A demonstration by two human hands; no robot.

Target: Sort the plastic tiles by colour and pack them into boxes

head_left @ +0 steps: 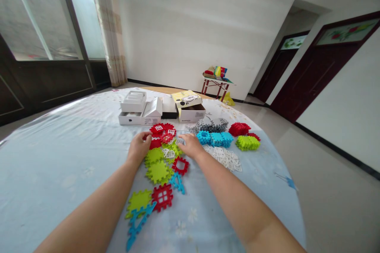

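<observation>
My left hand (140, 148) is at the left side of a group of red interlocking tiles (158, 129), its fingers curled at the edge of a red tile (155, 143). Across from it, my right hand (191, 146) has its fingers bent over a small white lattice window piece (179, 141); the fingertips are partly hidden. Green tiles (158, 171) and another white lattice piece (168, 153) lie between my forearms. Closer to me are a red window-frame tile (180, 165), a red four-pane tile (162, 197), a blue triangular piece (177, 183) and a longer blue triangle (139, 223).
Right of my right hand lie blue tiles (215, 139), grey tiles (210, 125), white lattice pieces (224, 158), a red stack (239, 129) and a green stack (247, 143). White boxes (130, 118) and a yellow-lidded box (187, 99) stand behind, on the cloth-covered round table (74, 174).
</observation>
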